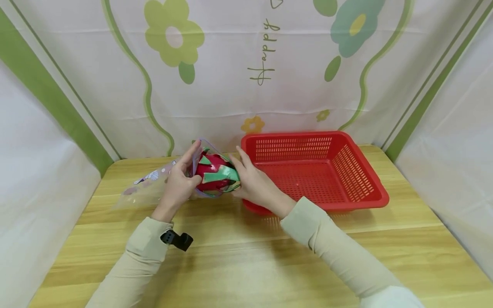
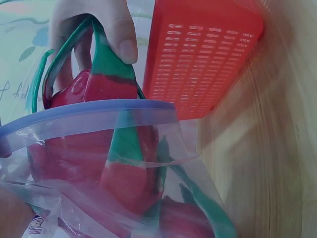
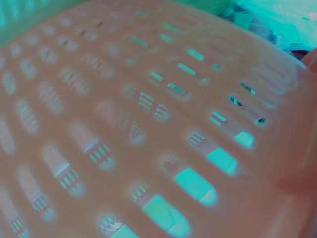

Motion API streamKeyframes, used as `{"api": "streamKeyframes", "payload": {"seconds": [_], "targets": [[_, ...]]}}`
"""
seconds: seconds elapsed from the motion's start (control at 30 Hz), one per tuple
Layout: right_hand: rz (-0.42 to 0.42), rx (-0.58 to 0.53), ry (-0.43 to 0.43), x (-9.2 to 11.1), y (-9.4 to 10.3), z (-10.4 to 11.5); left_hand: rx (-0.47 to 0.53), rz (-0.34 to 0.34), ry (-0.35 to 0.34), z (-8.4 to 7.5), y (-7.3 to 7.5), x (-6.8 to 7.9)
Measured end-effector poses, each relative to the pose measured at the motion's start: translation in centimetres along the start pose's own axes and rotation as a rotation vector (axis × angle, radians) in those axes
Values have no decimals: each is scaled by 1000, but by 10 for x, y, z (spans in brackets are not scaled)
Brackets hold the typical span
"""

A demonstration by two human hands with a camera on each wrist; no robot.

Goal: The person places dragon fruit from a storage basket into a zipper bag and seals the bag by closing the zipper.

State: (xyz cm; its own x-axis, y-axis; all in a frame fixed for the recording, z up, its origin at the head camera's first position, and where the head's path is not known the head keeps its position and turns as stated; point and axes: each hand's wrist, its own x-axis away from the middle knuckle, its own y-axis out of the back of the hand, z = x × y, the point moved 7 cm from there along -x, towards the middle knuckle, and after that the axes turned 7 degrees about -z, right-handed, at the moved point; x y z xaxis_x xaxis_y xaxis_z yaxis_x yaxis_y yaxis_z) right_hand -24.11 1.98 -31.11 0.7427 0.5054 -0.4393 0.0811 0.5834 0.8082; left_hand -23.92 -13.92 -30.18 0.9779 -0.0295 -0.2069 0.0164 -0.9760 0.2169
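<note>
A red dragon fruit with green leafy scales sits partly inside a clear zip bag, at the left end of the basket. My left hand grips the bag near its mouth, thumb over the fruit's side. My right hand holds the fruit's exposed end. In the left wrist view, the bag's purple rim crosses the fruit, and the right hand pinches its leafy tip. More red and green shows lower in the bag. The right wrist view is filled by the basket's slotted wall, hiding that hand's grip.
The red plastic basket stands on the wooden table, right of the bag and partly behind the right hand. A white cloth with printed flowers hangs behind the table. A black band is on the left wrist.
</note>
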Motion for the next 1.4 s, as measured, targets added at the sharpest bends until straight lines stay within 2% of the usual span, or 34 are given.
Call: {"api": "streamKeyframes", "payload": {"seconds": [0.23, 0.37, 0.53, 0.73, 0.9, 1.0, 1.27, 1.4], "targets": [[44, 2, -55, -3, 2, -2, -13, 2, -35, -3, -1, 0], [47, 43, -7, -3, 1, 2, -21, 8, -41, -3, -2, -1], [-6, 68, 69, -2, 1, 6, -2, 7, -51, -4, -2, -1], [-39, 96, 165, 0, -3, 11, 46, -2, -30, -3, -1, -1], [-47, 113, 242, 2, -6, 17, 44, -20, -17, -3, 1, -2], [-36, 119, 212, 1, -8, 16, 43, -32, -19, -3, 2, -3], [-22, 63, -27, -3, -9, 4, 46, -50, -18, -6, 5, -1], [-21, -7, -34, -1, -11, 3, 19, -30, -47, -7, 2, 0]]}}
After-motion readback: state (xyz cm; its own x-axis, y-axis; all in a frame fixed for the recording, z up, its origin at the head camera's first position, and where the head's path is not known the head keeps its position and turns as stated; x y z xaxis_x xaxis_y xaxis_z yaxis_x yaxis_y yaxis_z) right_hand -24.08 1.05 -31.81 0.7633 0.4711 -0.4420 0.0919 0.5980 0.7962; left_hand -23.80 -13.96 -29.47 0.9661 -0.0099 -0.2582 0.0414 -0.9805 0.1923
